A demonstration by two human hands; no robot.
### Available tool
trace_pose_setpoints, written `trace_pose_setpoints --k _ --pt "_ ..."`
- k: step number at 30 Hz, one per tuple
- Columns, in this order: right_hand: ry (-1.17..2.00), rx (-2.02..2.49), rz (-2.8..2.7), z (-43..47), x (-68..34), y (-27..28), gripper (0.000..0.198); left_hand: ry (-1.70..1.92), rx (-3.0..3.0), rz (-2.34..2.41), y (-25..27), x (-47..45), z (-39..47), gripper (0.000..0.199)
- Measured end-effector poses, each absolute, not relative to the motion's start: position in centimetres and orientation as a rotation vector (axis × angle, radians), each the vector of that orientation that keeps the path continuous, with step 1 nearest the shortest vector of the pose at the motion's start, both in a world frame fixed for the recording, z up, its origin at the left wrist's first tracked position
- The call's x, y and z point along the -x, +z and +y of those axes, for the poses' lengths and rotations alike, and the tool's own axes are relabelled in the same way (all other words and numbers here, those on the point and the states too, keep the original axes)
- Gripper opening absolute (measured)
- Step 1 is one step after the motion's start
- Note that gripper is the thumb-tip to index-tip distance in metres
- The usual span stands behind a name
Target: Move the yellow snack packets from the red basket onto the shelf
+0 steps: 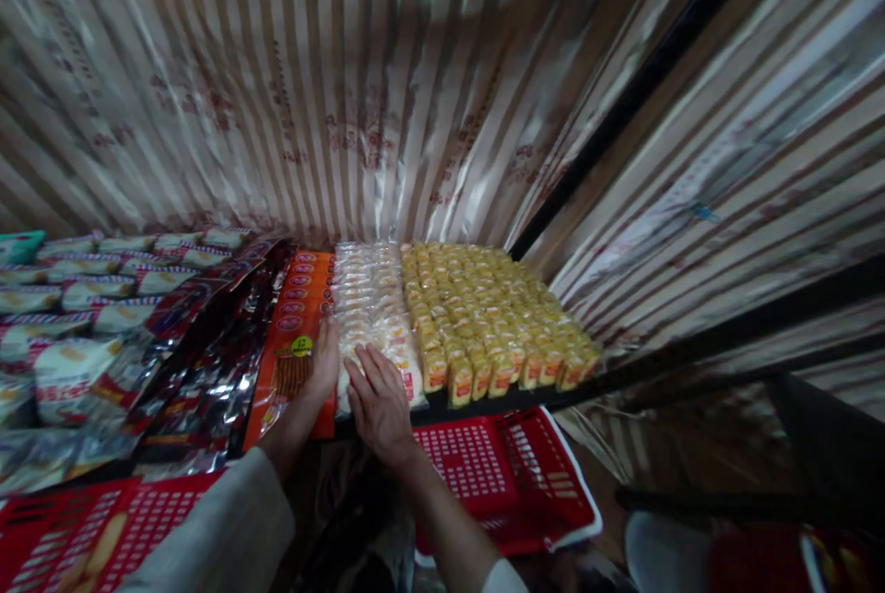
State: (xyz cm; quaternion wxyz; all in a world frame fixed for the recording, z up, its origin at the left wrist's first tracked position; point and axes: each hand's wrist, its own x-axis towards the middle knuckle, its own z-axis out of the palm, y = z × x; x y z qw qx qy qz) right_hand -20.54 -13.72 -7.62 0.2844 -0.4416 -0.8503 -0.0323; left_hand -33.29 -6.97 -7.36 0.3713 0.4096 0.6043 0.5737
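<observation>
My right hand (379, 397) lies on the front of the clear-wrapped white snack packets (370, 293), fingers stretched out over them. Edge-on beside the same packets is my left hand (324, 367), its fingers straight and pointing away from me, along the border with an orange snack package (294, 316). Neither hand grasps a packet, though the left fingertips are partly hard to make out. Right of the white stack stand tight rows of small yellow-wrapped snacks (484, 316).
Dark red shiny packets (228, 372) and white snack bags (76, 372) fill the left of the shelf. Below its front edge are a red basket (484, 464) and another red basket (166, 519). Striped plastic sheeting (311, 95) hangs behind; a dark pole (622, 113) slants at right.
</observation>
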Motion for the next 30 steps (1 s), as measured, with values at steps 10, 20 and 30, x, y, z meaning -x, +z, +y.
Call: trace_pose_setpoints --k 10,20,30 --pt "-0.035 1.145 -2.225 -14.0 19.3 -5.8 0.041 1.399 -1.185 1.753 -6.6 31.9 -7.2 0.055" --pt "-0.276 1.281 -2.166 -12.3 15.8 -3.3 0.047 1.398 -1.146 1.774 -6.0 30.7 -7.4 0.056" --pt "-0.254 1.230 -2.265 -12.6 17.2 -6.0 0.049 1.438 -1.124 1.733 -6.1 31.0 -6.9 0.055"
